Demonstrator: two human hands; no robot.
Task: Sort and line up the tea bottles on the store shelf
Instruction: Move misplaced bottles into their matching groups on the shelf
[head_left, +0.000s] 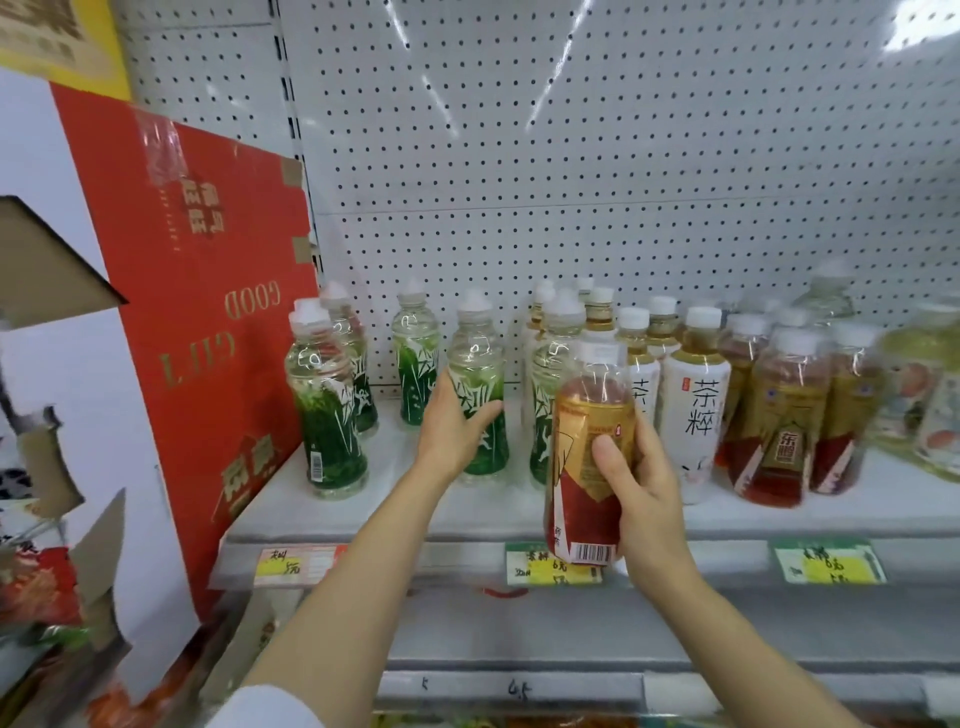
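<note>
Several green-label tea bottles stand on the left half of the white shelf (363, 512). My left hand (452, 426) grips one green-label bottle (480, 395) standing near the shelf's middle. My right hand (641, 483) holds a red-and-gold tea bottle (589, 447) upright in the air, in front of the shelf edge. Behind it stand white-label tea bottles (696, 405). More red-and-gold bottles (779, 415) stand to their right. Another green-label bottle (545, 395) is partly hidden behind the held red one.
A tall red gift carton (208, 312) leans at the shelf's left end. Price tags (826, 564) hang along the shelf's front edge. Pale floral-label bottles (924, 405) crowd the far right. A white pegboard (571, 156) backs the shelf.
</note>
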